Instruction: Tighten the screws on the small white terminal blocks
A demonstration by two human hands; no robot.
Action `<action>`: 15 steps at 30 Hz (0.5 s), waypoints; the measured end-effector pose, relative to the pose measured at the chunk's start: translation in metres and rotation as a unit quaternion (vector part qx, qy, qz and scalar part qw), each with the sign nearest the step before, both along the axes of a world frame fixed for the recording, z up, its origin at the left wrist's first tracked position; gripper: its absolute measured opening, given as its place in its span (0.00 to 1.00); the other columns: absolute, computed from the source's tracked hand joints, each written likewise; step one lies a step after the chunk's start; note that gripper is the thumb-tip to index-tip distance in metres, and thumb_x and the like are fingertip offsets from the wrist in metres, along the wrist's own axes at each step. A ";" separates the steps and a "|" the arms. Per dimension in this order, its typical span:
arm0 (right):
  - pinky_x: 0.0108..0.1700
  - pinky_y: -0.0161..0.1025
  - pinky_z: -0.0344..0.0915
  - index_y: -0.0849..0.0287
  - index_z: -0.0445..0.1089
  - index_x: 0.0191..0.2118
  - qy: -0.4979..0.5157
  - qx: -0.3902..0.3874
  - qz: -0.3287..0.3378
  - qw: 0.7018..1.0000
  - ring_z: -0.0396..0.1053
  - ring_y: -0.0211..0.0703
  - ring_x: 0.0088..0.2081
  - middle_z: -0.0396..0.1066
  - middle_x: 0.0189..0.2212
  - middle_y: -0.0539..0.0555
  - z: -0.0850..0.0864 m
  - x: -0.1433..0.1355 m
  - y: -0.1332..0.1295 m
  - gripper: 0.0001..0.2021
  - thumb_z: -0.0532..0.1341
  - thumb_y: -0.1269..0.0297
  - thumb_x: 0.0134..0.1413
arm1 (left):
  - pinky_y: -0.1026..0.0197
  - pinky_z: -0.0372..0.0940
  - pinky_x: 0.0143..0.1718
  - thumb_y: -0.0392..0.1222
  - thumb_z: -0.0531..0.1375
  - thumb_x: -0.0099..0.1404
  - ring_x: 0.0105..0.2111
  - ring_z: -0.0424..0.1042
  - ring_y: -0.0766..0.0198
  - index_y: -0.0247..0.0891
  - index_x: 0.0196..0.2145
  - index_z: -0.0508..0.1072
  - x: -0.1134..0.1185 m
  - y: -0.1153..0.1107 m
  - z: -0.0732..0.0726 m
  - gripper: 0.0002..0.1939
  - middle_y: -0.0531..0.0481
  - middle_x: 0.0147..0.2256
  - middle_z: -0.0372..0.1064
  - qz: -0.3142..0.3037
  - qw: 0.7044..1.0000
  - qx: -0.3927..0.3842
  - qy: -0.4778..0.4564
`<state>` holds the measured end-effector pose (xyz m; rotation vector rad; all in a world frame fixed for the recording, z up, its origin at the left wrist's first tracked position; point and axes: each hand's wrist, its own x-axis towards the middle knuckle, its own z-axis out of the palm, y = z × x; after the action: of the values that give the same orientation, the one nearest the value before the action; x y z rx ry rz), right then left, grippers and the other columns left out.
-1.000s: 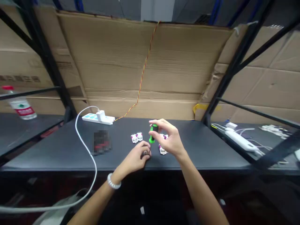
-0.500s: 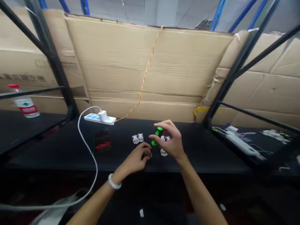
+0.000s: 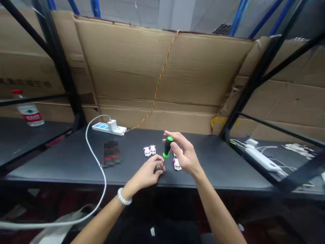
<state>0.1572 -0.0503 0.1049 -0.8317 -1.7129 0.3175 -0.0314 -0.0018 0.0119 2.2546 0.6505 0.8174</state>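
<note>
My right hand (image 3: pixel 185 153) holds a screwdriver (image 3: pixel 168 145) with a black and green handle between thumb and fingers, its shaft pointing down toward my left hand. Closed around a small part, my left hand (image 3: pixel 149 171) rests low over the black table; the part (image 3: pixel 159 167) is mostly covered by the fingers, so its kind is unclear. The screwdriver's tip meets that part or sits just at it. Two small white and purple pieces (image 3: pixel 149 150) lie beyond my left hand. Another such piece (image 3: pixel 177 164) lies beside my right hand, with more partly hidden behind it.
A white power strip (image 3: pixel 109 128) with a plug stands at the back left, and its white cable (image 3: pixel 95 156) runs down the left side. A blurred dark and red object (image 3: pixel 111 154) lies nearby. Black shelf posts (image 3: pixel 243 91) and a cardboard wall (image 3: pixel 157 67) bound the table (image 3: pixel 215 169).
The screwdriver has turned more upright in my right hand, and the fingers have shifted on its handle. My left hand stays nearly in place.
</note>
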 end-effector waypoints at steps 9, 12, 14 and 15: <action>0.44 0.42 0.73 0.50 0.76 0.60 -0.024 0.017 -0.084 0.996 0.70 0.42 0.38 0.73 0.42 0.54 -0.001 -0.006 0.005 0.21 0.69 0.55 0.64 | 0.50 0.68 0.62 0.29 0.60 0.67 0.51 0.74 0.54 0.39 0.35 0.78 0.001 -0.001 0.000 0.09 0.44 0.49 0.71 0.003 1.000 0.002 0.000; 0.48 0.45 0.76 0.50 0.72 0.65 0.002 -0.022 0.002 1.000 0.76 0.47 0.49 0.75 0.53 0.59 0.000 -0.004 0.004 0.21 0.59 0.54 0.72 | 0.50 0.68 0.63 0.30 0.60 0.67 0.52 0.74 0.54 0.40 0.34 0.78 0.001 -0.001 0.001 0.09 0.44 0.49 0.71 0.000 1.000 0.001 -0.005; 0.48 0.45 0.77 0.51 0.71 0.65 0.036 -0.063 0.066 0.995 0.79 0.49 0.51 0.77 0.54 0.60 -0.001 -0.002 0.003 0.21 0.57 0.52 0.74 | 0.50 0.68 0.63 0.29 0.60 0.67 0.52 0.73 0.53 0.40 0.34 0.78 0.000 -0.001 0.001 0.09 0.44 0.50 0.71 0.000 1.000 0.000 -0.004; 0.46 0.45 0.78 0.52 0.72 0.63 0.049 -0.076 0.071 0.993 0.80 0.49 0.48 0.79 0.51 0.59 -0.001 -0.002 0.003 0.20 0.60 0.52 0.72 | 0.50 0.68 0.63 0.29 0.60 0.67 0.53 0.73 0.53 0.40 0.34 0.78 0.000 -0.001 0.002 0.09 0.43 0.50 0.71 0.001 1.000 0.000 -0.002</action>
<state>0.1547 -0.0477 0.1040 -0.7910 -1.6741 0.5823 -0.0311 -0.0032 0.0136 2.2509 0.6516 0.8232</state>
